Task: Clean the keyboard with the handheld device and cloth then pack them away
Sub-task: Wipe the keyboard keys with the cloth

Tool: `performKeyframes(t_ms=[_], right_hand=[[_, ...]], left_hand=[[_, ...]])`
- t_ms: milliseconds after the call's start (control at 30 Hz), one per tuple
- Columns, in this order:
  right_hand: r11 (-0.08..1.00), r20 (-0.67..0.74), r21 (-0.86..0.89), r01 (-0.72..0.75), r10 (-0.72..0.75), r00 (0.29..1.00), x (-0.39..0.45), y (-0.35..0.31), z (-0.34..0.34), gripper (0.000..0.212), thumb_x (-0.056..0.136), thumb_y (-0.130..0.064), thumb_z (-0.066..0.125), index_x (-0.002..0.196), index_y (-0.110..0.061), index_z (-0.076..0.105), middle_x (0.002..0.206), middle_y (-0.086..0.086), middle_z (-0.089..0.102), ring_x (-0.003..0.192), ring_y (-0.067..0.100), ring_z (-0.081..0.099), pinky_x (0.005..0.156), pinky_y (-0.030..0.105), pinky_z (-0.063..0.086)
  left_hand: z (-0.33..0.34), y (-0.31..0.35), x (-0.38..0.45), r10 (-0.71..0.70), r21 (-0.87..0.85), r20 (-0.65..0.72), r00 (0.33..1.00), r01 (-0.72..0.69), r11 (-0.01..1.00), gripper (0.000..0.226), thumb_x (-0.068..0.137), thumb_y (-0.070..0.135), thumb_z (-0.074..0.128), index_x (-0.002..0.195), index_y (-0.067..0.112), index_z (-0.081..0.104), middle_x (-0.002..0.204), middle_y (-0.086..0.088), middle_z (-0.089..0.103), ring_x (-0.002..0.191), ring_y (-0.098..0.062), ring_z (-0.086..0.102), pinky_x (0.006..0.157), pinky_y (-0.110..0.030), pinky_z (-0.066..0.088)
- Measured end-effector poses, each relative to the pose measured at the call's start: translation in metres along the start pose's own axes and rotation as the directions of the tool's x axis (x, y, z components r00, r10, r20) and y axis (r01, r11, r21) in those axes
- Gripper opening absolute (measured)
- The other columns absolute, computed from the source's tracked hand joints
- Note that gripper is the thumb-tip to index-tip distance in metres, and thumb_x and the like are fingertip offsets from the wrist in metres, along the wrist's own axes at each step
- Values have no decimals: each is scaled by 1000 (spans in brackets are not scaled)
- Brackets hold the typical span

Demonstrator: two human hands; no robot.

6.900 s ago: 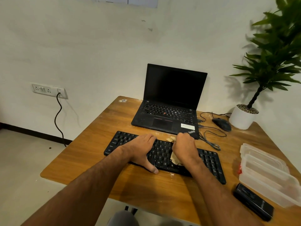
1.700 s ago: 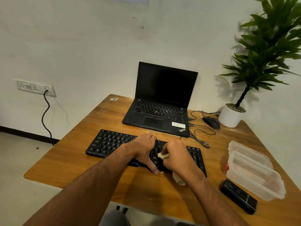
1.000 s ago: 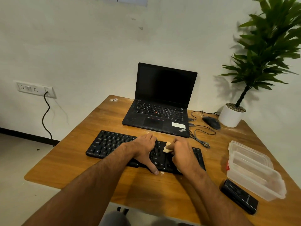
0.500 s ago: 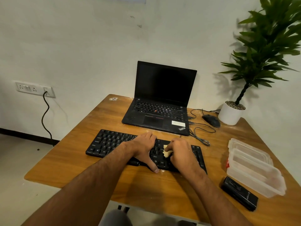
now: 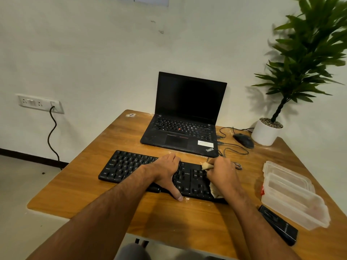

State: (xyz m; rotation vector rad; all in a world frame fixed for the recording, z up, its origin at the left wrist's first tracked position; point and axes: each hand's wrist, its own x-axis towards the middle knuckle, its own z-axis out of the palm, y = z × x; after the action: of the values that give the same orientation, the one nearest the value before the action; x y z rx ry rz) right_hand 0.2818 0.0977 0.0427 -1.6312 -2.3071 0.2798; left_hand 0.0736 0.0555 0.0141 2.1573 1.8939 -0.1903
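Note:
A black keyboard (image 5: 131, 166) lies across the wooden desk (image 5: 93, 194) in front of me. My left hand (image 5: 165, 171) rests flat on its middle with straight fingers, the thumb reaching over the front edge. My right hand (image 5: 222, 177) grips a crumpled beige cloth (image 5: 206, 166) and presses it on the keyboard's right end; cloth shows above and below the fist. A black handheld device (image 5: 279, 226) lies on the desk at the near right, apart from both hands.
An open black laptop (image 5: 184, 128) stands behind the keyboard. A mouse (image 5: 243, 140) with loose cables and a potted plant (image 5: 266, 132) sit at the back right. Stacked clear plastic containers (image 5: 293, 196) stand at the right edge. A wall socket (image 5: 40, 103) is at the left.
My right hand with the cloth has moved to the right along the keyboard, from near the middle to its right end. My left hand has stayed in place.

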Motion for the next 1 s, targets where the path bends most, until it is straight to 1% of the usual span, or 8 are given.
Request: performKeyframes(t_ms=[100,300,400,500,567,800,933,1000], right_hand=[[999,7,-45,3,-3,1000,5,-1,7,16,84,-16,70,99,-17,76,98,3,71,88,17,62,72,27,52],[993,29,-114,35,-32,999,-10,-1,10,24,85,-16,72,107,-9,68,111,9,63,103,22,59,88,34,55],[989,65,-141,44,-35,997,-16,-4,3,17,92,-14,67,107,-7,64,100,5,57,92,17,51,76,26,47],[987,69,-154,53,-43,997,-20,-6,-2,2,95,-11,63,95,-12,62,84,-3,52,79,13,48,62,21,37],[987,79,-155,50,-38,996,-23,-7,-4,10,94,-12,65,88,-16,58,80,-4,52,78,14,50,57,21,34],[979,148,-163,123,-100,984,-28,0,-6,12,93,-12,67,93,-18,57,87,-5,50,79,10,48,56,20,35],[969,176,-194,152,-118,977,-29,0,-9,12,91,-16,71,97,-18,61,92,-5,54,88,11,53,70,23,48],[970,184,-203,130,-93,979,-23,2,-8,13,87,-18,75,90,-20,63,90,-5,59,86,11,58,67,22,51]], left_hand=[[2,-1,-1,0,9,-14,1000,0,1000,135,56,83,81,156,10,27,152,-8,35,137,-24,36,121,-44,35],[2,0,-1,8,22,-20,1000,-8,1000,137,58,84,80,158,9,24,156,-9,32,142,-26,33,123,-44,32],[3,-1,-1,9,12,-27,1000,-9,1000,136,56,84,80,156,11,26,154,-8,34,139,-24,35,122,-44,34],[3,-2,0,10,5,-31,999,-10,1000,133,55,84,81,154,12,29,149,-6,37,135,-23,37,120,-43,36],[3,-1,0,8,7,-27,1000,-8,1000,133,55,84,81,154,12,29,150,-6,37,136,-23,37,120,-43,36],[4,-2,1,5,5,-27,1000,-5,1000,134,56,84,81,155,11,28,149,-7,37,136,-24,37,120,-44,35],[3,-1,0,2,0,-23,1000,-2,1000,135,56,83,82,156,12,26,152,-7,35,137,-24,36,121,-44,34],[2,-1,0,-3,-7,-15,1000,3,1000,136,57,82,82,157,12,25,154,-7,34,139,-24,35,122,-45,33]])
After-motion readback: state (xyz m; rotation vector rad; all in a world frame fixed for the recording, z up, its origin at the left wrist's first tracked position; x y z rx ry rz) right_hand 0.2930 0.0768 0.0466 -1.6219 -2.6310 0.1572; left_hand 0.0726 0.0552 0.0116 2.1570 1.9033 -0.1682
